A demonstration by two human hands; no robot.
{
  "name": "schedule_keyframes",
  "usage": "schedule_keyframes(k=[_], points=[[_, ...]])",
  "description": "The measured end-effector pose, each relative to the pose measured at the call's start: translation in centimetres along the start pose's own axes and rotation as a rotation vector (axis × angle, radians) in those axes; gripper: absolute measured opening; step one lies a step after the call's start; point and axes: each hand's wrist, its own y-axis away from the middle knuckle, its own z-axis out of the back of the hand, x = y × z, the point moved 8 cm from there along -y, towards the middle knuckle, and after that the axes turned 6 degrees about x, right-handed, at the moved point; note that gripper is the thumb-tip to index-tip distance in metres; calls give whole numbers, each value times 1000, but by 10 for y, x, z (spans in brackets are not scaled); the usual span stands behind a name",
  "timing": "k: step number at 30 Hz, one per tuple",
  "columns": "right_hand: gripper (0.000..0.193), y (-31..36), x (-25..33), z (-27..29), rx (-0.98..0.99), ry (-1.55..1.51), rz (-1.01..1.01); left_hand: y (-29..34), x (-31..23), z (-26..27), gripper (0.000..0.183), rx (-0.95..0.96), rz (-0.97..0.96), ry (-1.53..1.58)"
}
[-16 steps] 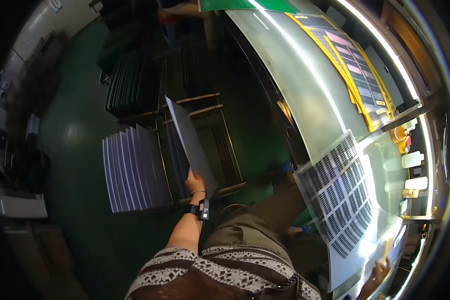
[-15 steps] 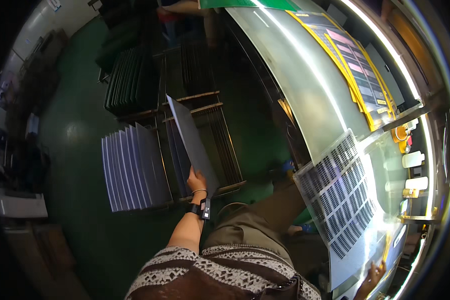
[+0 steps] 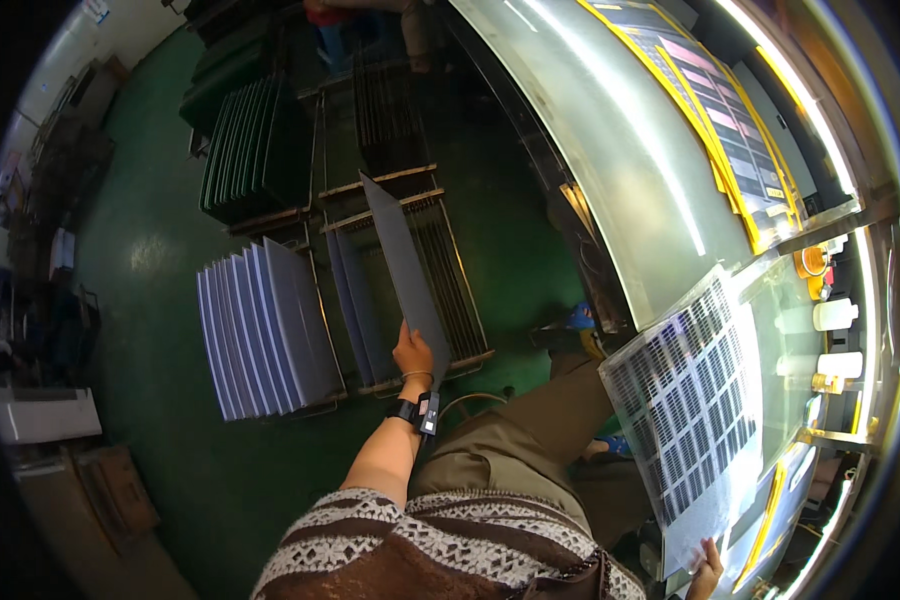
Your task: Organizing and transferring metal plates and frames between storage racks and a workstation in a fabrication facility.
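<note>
One grey panel (image 3: 405,265), tilted over the rack (image 3: 425,197) | left hand (image 3: 413,352): clasping its near edge | right hand (image 3: 707,572): at lower corner of the patterned sheet (image 3: 685,395), grip cannot be told | patterned sheet: overhanging bright table (image 3: 620,150)

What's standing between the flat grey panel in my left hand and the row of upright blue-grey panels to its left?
In the head view, at least two thin, flat dark-blue panels stand upright there.

The worktable (image 3: 580,120) bears yellow-edged sheets (image 3: 718,110), the green floor (image 3: 150,330) slim racks (image 3: 425,198).
</note>
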Motion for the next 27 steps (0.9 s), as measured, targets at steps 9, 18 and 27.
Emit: schedule_keyframes(k=[9,18,27], points=[[54,20,20,-5,-243,-725,-123,-11,-18,-23,35,19,-27,-66],[49,24,-17,-6,-257,-579,-253,-8,-26,-26,40,21,-8,-94],[46,23,-29,-7,-247,-523,-293,-14,-27,-27,40,12,-24,-144]])
